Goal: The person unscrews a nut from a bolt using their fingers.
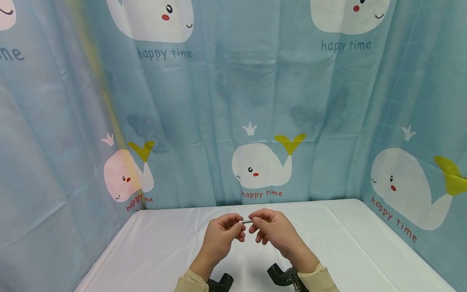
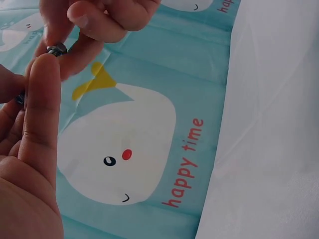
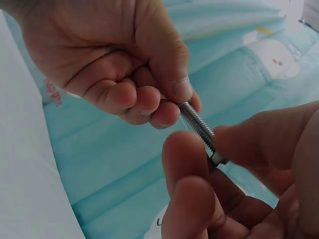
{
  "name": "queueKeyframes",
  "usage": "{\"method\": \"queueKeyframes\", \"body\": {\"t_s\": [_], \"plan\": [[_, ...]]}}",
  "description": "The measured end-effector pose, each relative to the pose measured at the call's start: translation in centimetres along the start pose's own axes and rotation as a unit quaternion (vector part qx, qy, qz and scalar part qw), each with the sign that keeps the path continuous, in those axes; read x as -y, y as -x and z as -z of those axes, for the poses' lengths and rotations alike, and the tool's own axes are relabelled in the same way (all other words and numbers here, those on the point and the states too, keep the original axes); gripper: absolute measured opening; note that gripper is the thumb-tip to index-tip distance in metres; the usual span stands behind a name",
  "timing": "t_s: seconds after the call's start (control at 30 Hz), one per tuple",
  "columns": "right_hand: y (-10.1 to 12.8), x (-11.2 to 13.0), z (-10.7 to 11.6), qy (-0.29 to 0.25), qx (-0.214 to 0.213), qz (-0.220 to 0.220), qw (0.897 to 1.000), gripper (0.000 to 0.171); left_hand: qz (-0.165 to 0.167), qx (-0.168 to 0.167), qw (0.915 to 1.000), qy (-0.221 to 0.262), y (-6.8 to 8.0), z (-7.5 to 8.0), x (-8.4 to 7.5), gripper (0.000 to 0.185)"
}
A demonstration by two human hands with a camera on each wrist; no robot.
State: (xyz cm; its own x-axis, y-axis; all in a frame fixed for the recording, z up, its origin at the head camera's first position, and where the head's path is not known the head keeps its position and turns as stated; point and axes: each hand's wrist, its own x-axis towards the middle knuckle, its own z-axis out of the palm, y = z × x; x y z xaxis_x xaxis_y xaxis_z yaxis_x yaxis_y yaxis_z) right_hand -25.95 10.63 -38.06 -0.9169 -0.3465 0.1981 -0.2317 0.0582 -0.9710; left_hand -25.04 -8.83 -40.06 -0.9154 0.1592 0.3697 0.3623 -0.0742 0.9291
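A threaded metal bolt [image 1: 247,221] spans the gap between the two hands above the table. My left hand [image 1: 220,237] pinches one end between thumb and fingers. At the opposite end, the right hand [image 1: 280,232] has thumb and fingers around a small hex piece [image 3: 218,159]; whether it is the bolt's head or a nut, I cannot tell. In the right wrist view, the bare thread [image 3: 198,123] slants between the fingertips. The left wrist view shows the hex piece [image 2: 57,49] at the right hand's fingers, while the left fingers hide most of the shaft.
A white-covered table [image 1: 157,251] lies under the hands. Behind it and along both sides hangs a light-blue curtain [image 1: 204,170] printed with whales. Dark wrist mounts [image 1: 282,275] sit at both sleeves, near the table's front.
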Motion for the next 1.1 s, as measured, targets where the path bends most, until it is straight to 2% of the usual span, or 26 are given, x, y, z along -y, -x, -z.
{"method": "queueKeyframes", "body": {"t_s": [0.1, 0.2, 0.33, 0.5, 0.67, 0.8, 1.0, 1.1], "plan": [[0.05, 0.11, 0.09, -0.015, 0.001, 0.003, 1.0, 0.027, -0.002, 0.001, 1.0, 0.004, -0.03, 0.0, -0.01, 0.015], [0.13, 0.28, 0.14, -0.028, -0.003, -0.02, 0.999, 0.032, -0.004, 0.002, 1.0, 0.006, -0.04, -0.02, -0.03, 0.015], [0.15, 0.33, 0.11, -0.019, -0.015, -0.041, 0.999, 0.037, -0.006, 0.004, 1.0, 0.002, -0.06, -0.1, -0.04, 0.014], [0.14, 0.27, 0.11, -0.016, -0.014, -0.016, 1.0, 0.018, -0.007, 0.004, 1.0, -0.001, -0.08, -0.16, -0.02, 0.012], [0.25, 0.36, 0.22, -0.042, 0.01, -0.012, 0.999, 0.029, -0.004, 0.001, 1.0, 0.003, -0.04, -0.12, -0.03, 0.014], [0.19, 0.26, 0.17, -0.034, 0.014, -0.021, 0.999, 0.036, -0.004, -0.001, 1.0, 0.0, 0.01, -0.11, -0.07, 0.014], [0.11, 0.22, 0.02, -0.017, -0.004, 0.003, 1.0, 0.021, -0.005, -0.002, 1.0, -0.003, 0.01, -0.11, -0.06, 0.014], [0.16, 0.34, 0.08, -0.028, 0.001, 0.002, 1.0, 0.027, -0.006, 0.001, 1.0, 0.002, -0.02, -0.07, -0.07, 0.015]]}}
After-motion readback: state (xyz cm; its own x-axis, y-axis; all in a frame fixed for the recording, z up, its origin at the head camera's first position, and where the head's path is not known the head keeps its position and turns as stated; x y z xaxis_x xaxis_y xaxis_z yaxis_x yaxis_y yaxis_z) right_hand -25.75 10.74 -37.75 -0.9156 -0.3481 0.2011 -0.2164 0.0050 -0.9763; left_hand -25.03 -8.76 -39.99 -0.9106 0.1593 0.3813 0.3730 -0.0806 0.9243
